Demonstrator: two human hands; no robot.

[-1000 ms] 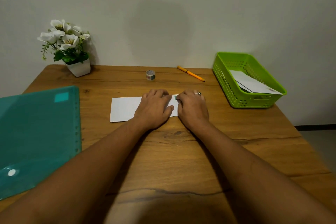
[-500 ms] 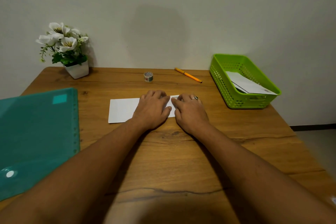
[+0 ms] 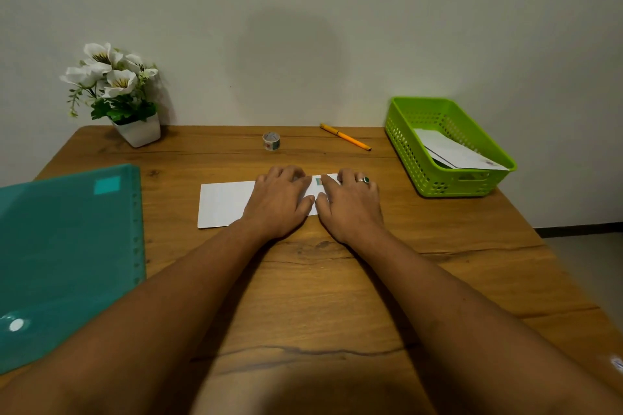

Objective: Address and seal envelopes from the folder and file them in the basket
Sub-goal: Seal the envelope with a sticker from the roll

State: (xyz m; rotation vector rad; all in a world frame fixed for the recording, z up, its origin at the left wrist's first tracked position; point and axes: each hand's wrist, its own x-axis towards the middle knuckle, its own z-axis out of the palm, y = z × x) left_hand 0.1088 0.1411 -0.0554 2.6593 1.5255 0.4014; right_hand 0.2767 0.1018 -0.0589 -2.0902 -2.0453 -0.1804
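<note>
Wooden table (image 3: 455, 246) bears the envelope (image 3: 224, 204) midway, well apart from the folder (image 3: 67, 246) at its left edge and the basket (image 3: 448, 184) near its right edge. Left hand (image 3: 278, 204) and right hand (image 3: 350, 209) press it with flat fingers.

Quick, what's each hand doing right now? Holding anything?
Left hand: open, palm down, pressing on the white envelope.
Right hand: open, flat on the same envelope, gripping nothing.
</note>
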